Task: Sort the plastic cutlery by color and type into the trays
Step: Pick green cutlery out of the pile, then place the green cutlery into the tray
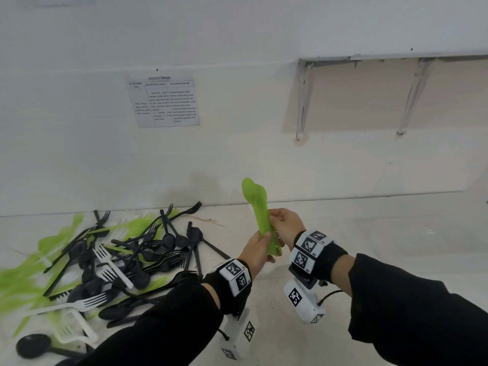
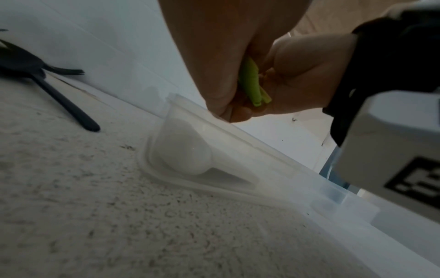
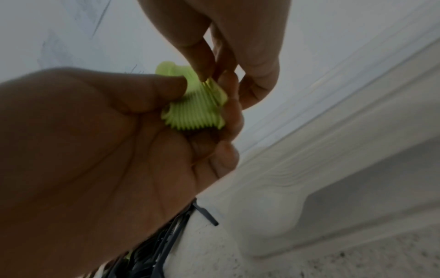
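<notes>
A bundle of several green spoons (image 1: 254, 204) stands upright above the table, bowls up. My left hand (image 1: 264, 241) grips the bundle's lower handles, and my right hand (image 1: 277, 220) pinches the handles just above it from the right. The handle ends (image 3: 197, 111) fan out between the fingers in the right wrist view, and they poke out between both hands as green handle tips (image 2: 252, 84) in the left wrist view. A mixed pile of black, white and green cutlery (image 1: 118, 260) lies on the table to the left. A clear tray (image 2: 238, 131) under the hands holds a white spoon (image 2: 188, 156).
The white wall (image 1: 237, 154) rises close behind the table, with a printed sheet (image 1: 163, 101) taped to it. A black spoon handle (image 2: 66, 105) lies left of the tray. The clear tray's rim (image 3: 333, 150) runs along the wall side at the right.
</notes>
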### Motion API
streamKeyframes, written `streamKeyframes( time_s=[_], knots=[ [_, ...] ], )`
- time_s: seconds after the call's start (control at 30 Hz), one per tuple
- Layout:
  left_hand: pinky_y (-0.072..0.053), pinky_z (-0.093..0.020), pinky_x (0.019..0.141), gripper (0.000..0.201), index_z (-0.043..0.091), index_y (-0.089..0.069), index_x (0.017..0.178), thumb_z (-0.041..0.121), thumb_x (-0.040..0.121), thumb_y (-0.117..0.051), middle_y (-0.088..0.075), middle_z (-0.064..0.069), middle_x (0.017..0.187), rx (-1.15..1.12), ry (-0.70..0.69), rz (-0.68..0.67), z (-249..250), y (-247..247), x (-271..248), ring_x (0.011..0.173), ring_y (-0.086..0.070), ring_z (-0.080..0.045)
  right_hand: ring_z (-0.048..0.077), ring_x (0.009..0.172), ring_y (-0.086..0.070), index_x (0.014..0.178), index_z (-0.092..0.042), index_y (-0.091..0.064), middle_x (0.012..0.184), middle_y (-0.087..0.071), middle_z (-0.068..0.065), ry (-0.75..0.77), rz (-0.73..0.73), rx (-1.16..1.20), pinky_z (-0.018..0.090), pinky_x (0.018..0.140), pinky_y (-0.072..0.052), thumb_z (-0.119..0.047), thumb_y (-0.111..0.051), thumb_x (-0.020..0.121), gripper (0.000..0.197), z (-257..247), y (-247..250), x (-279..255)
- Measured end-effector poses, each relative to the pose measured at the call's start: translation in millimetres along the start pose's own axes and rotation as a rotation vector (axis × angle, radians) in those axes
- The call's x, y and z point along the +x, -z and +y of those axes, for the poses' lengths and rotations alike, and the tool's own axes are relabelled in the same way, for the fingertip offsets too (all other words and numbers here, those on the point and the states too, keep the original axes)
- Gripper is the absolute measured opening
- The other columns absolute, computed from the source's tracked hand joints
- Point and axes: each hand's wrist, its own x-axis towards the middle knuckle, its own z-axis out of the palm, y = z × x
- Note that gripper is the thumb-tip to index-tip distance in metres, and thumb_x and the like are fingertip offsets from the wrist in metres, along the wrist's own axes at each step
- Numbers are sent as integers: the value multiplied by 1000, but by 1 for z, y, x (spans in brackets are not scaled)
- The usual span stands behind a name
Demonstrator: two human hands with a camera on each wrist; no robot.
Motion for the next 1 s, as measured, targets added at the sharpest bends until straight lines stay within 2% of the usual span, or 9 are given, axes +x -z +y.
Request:
streamKeyframes(
  time_s=[0.1, 0.2, 0.37, 0.43, 0.53, 0.63, 0.73, 0.87, 1.0],
  knots=[
    [-48, -25, 64, 19, 10, -44, 105, 10, 102, -26, -53, -5, 79, -44, 24, -55, 3, 2, -2, 60, -58, -11, 26, 84, -60, 113, -7, -59, 91, -63, 9, -36, -26, 72, 32, 64, -49, -7, -46, 93, 23, 0, 1, -2],
    [-50, -27, 63, 16, 10, -39, 110, 6, 101, -27, -48, -5, 80, -71, 47, -83, 8, 2, -6, 53, -59, -12, 26, 81, -61, 108, -12, -57, 96, -67, 11, -43, -69, 134, 29, 55, -44, -9, -45, 94, 19, 2, -2, -3],
    [-37, -22, 54, 27, 9, -37, 125, 9, 99, -28, -41, 1, 74, 201, -13, 71, 8, 4, -4, 58, -40, -12, 23, 99, -56, 120, -13, -52, 131, -57, 8, -83, -205, 127, 31, 76, -42, -27, -28, 101, 33, -14, 0, -2],
    [-33, -25, 57, 32, 8, -34, 132, 14, 100, -28, -40, 2, 74, 367, -21, 86, 11, 11, 1, 60, -38, -11, 30, 122, -47, 137, -7, -40, 144, -42, 15, -40, -41, 81, 34, 92, -38, -32, -27, 101, 45, -21, 9, 5],
    [-35, -27, 70, 33, 5, -33, 132, 15, 101, -30, -50, -10, 93, 747, -39, 69, 18, 23, 7, 79, -50, -24, 22, 140, -22, 146, -14, -25, 153, -23, 7, 309, 259, -118, 38, 113, -18, -37, -44, 96, 58, -30, 32, 3],
    [-41, -36, 90, 40, 7, -29, 138, 18, 100, -31, -45, -18, 124, 1149, -79, 5, 17, 31, 8, 108, -50, -34, 17, 143, -4, 147, -35, -18, 156, -5, -10, 549, -14, -873, 46, 113, -7, -69, -37, 78, 79, -36, 52, 0],
    [-40, -40, 92, 43, 12, -26, 142, 22, 100, -33, -40, -14, 129, 1387, -101, -25, 12, 30, 7, 114, -46, -32, 18, 146, 3, 146, -39, -15, 157, -4, -16, 482, -392, -1490, 58, 111, 7, -66, -37, 87, 68, -31, 57, 6],
    [-35, -37, 94, 45, 16, -26, 143, 24, 100, -35, -38, -11, 132, 1463, -111, -38, 8, 27, 10, 119, -41, -29, 18, 132, -37, 141, -29, -34, 139, -45, -5, 333, -575, -1397, 45, 112, -16, -49, -46, 92, 55, -22, 52, 8],
    [-30, -34, 97, 44, 21, -30, 141, 25, 98, -38, -39, -8, 131, 1442, -122, -33, 4, 27, 17, 121, -38, -26, 22, 115, -52, 130, -20, -48, 125, -55, 1, 342, -589, -1284, 37, 99, -40, -32, -54, 91, 41, -13, 50, 12]
  ],
)
